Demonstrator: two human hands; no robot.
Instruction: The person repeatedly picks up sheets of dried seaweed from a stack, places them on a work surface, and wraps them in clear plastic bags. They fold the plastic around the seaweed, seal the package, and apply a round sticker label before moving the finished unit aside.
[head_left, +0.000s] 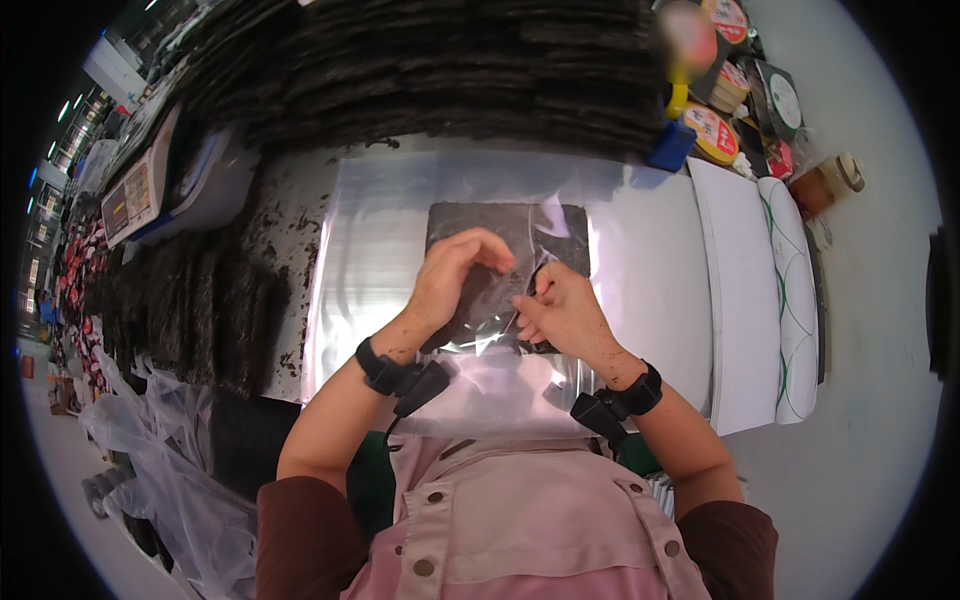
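A dark, nearly square sheet of what looks like dried seaweed (480, 217) lies in front of me, with clear plastic film (551, 217) over it. My left hand (457, 270) rests on or just above the sheet's left side, its fingers curved and nothing visible between them. My right hand (559, 307) pinches the film near the sheet's right half, thumb against bent fingers. Beneath lies a wide stack of clear plastic bags or film (375, 247). Dark specks dot both wrists, and each wears a black strap with a small device.
Long stacks of dark sheets (450, 67) line the far side; another pile (195, 307) sits left, near a plastic bin (210, 187). At right are white folded sheets (739, 300), round-labelled packs (709, 135), a blue object (671, 145) and a jar of brown liquid (817, 187).
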